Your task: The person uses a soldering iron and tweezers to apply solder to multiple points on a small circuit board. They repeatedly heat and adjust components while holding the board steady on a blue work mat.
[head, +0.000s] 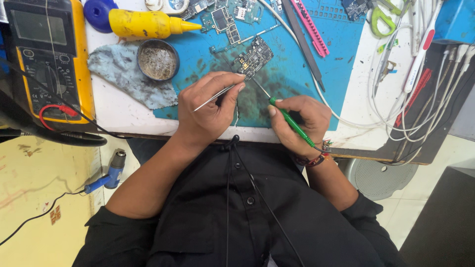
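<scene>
A small dark circuit board (254, 57) lies on a blue work mat (297, 64) on the white bench. My left hand (208, 106) pinches thin metal tweezers (213, 97), whose tips reach the board's near edge. My right hand (297, 121) grips a green-handled soldering iron (292, 122); its thin metal tip points up-left toward the same edge of the board. Both hands rest on the mat near the bench's front edge.
A yellow multimeter (47, 59) with red and black leads sits at the left. Behind my hands are a grey rag (123, 71), a round tin (157, 59), a yellow squeeze bottle (148, 23) and more boards (222, 17). White cables (410, 113) and tools crowd the right side.
</scene>
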